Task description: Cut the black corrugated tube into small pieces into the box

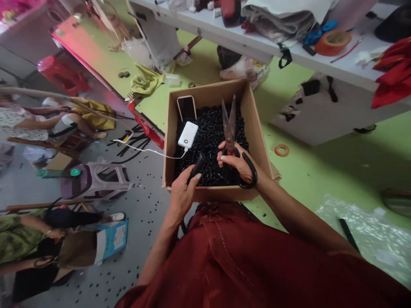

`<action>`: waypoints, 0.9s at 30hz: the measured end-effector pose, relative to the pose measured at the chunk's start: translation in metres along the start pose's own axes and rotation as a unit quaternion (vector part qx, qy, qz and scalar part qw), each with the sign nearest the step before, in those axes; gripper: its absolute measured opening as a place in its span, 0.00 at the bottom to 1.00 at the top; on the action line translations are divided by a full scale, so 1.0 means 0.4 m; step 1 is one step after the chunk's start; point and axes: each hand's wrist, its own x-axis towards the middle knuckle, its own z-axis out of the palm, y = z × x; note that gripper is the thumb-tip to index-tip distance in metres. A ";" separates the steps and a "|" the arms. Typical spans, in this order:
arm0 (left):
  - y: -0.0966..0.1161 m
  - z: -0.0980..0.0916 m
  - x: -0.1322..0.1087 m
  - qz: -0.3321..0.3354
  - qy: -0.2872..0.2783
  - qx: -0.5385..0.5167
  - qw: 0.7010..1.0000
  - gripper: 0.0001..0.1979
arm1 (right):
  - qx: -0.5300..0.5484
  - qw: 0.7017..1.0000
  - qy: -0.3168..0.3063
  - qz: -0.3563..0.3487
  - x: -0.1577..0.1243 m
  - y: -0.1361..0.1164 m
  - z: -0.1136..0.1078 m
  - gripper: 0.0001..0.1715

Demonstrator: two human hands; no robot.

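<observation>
My right hand (pixel 236 160) is closed round the black handles of a large pair of scissors (pixel 229 124); the rusty blades are parted and point away from me. Between the fingers and thumb of my left hand (pixel 184 188) is a dark ribbed strip (pixel 196 166), its lower part hidden by the hand. Both hands are over a cardboard box (pixel 260 141) filled with small black pieces (pixel 212 141). On those pieces lies a white power bank (pixel 188 134) with a white cable (pixel 144 149). A phone (pixel 186 108) leans in the box's far left corner.
Ahead runs a white table (pixel 349 68) bearing an orange tape roll (pixel 333 42) and red cloth (pixel 393 72). Another tape roll (pixel 281 150) lies on the green floor. To the left are a plastic stool (pixel 105 179), two seated people and black scraps on grey floor. Clear plastic (pixel 362 231) lies right.
</observation>
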 end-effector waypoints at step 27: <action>0.034 -0.086 0.176 0.009 -0.017 -0.074 0.997 0.10 | -0.413 0.908 0.001 -0.063 -0.078 0.063 -0.055 0.31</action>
